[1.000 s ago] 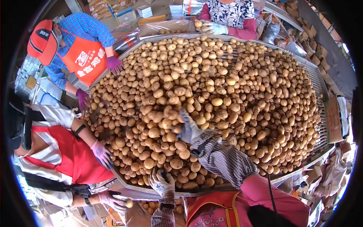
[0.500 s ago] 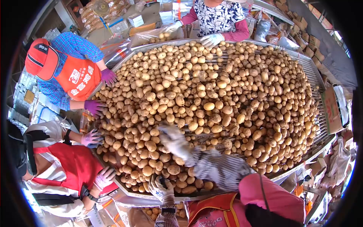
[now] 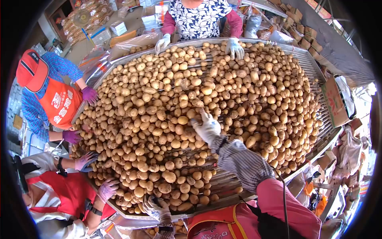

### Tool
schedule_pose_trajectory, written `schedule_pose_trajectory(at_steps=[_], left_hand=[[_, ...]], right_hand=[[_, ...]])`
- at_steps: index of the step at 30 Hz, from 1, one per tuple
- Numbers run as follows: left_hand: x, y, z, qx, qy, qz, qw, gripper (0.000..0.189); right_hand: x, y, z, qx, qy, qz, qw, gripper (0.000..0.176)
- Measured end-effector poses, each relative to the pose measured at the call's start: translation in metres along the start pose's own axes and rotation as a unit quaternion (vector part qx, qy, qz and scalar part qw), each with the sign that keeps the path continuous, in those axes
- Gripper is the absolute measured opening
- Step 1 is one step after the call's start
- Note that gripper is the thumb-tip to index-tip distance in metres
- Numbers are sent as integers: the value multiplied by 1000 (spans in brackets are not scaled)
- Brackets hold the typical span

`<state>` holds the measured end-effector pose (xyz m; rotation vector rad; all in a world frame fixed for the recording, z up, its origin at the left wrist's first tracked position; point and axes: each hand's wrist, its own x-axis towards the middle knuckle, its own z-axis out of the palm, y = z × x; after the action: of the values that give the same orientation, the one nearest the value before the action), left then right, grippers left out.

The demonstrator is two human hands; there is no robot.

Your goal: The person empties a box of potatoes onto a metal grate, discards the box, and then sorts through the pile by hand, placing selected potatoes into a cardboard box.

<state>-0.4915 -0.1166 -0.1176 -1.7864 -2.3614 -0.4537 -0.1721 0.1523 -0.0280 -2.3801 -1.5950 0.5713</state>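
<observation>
My right hand [image 3: 207, 128], in a white glove with dark grey fingertips, reaches over the middle of a broad heap of potatoes [image 3: 159, 131]. Its fingers are apart and touch the potatoes beneath them. My left hand [image 3: 158, 209], gloved the same way, rests at the near edge of the slatted metal table [image 3: 234, 181], against potatoes there. Its fingers look spread and slightly bent; their tips are partly hidden. The potatoes are round, brown to yellow, some with dark soil on them.
Co-workers stand round the table: one opposite with white-gloved hands [image 3: 234, 48], one at left with purple gloves [image 3: 90, 95], one at near left in a red apron [image 3: 65, 195]. A cardboard box [image 3: 334, 101] sits at the right edge. Below the near edge are more potatoes [image 3: 177, 228].
My right hand has moved forward and right, onto the middle of the heap. Bare slats now show near the front edge. The view has shifted; the opposite worker's hands are farther apart.
</observation>
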Motion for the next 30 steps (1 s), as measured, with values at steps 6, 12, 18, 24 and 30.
schedule_pose_trajectory(at_steps=[6,12,18,24,30], left_hand=[[6,3,-2,-32,20,24,999,35],[4,-2,4,-33,43,36,998,36],[-1,-4,5,-29,36,37,998,36],[2,-1,3,-48,44,36,997,34],[0,-5,5,-44,27,8,999,40]], right_hand=[[6,-77,49,191,-81,-47,977,80],[-29,-163,54,102,-155,-128,974,66],[-92,-167,97,184,-146,-294,927,59],[-130,-33,67,105,94,-416,898,59],[-153,81,40,25,-100,-87,991,80]])
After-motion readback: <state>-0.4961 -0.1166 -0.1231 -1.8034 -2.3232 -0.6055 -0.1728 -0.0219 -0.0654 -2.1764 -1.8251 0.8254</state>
